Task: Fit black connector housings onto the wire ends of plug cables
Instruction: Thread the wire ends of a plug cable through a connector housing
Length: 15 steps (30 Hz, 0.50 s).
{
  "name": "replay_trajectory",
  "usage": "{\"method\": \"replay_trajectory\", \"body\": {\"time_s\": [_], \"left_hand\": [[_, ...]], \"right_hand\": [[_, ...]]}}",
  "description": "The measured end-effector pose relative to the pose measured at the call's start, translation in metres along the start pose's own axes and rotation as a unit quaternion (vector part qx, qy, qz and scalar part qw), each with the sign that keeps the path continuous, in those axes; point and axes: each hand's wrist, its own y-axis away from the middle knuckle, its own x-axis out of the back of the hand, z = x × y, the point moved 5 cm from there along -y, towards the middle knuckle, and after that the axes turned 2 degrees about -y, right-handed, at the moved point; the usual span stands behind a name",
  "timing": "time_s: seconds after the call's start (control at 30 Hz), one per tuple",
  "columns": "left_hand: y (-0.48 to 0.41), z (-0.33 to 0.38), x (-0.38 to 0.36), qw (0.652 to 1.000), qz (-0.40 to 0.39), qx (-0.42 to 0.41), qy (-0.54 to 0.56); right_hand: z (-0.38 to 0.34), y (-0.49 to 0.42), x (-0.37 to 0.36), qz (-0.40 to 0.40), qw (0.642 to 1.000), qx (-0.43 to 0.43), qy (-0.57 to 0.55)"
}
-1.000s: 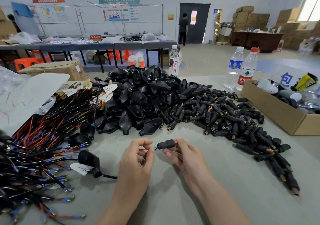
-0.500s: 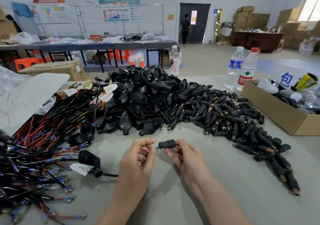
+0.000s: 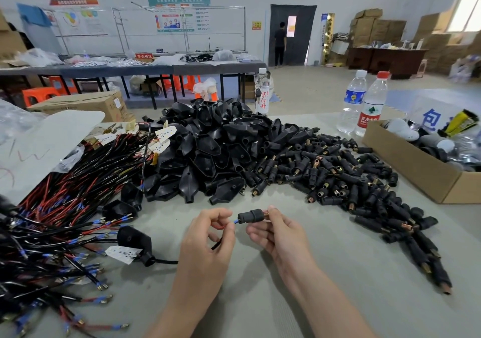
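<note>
A short black connector housing (image 3: 251, 216), flared at one end and showing a coppery threaded tip at the other, is hovering just above the tabletop (image 3: 312, 298), the right hand (image 3: 279, 233) pinching it in its grip. The left hand (image 3: 205, 244) is pinching a red wire (image 3: 220, 226), whose blue-sleeved tip is meeting the housing's mouth.

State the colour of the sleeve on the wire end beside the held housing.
The sleeve is blue, seen best in the head view.

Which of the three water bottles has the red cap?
The rightmost bottle, nearest the box; the blue-labelled bottle and the left bottle have white caps.
</note>
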Motion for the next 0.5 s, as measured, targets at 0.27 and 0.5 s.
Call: {"method": "replay_trajectory", "body": {"time_s": [0.27, 0.5], "left_hand": [[0.0009, -0.0043, -0.0036, 1.000, -0.012, 0.005, 0.007], [0.0007, -0.0015, -0.0024, 1.000, -0.015, 0.006, 0.012]], "right_hand": [[-0.0008, 0.0023, -0.0008, -0.004, 1.000, 0.007, 0.000], [-0.0022, 0.0044, -0.0017, -0.003, 1.000, 0.021, 0.001]]}}
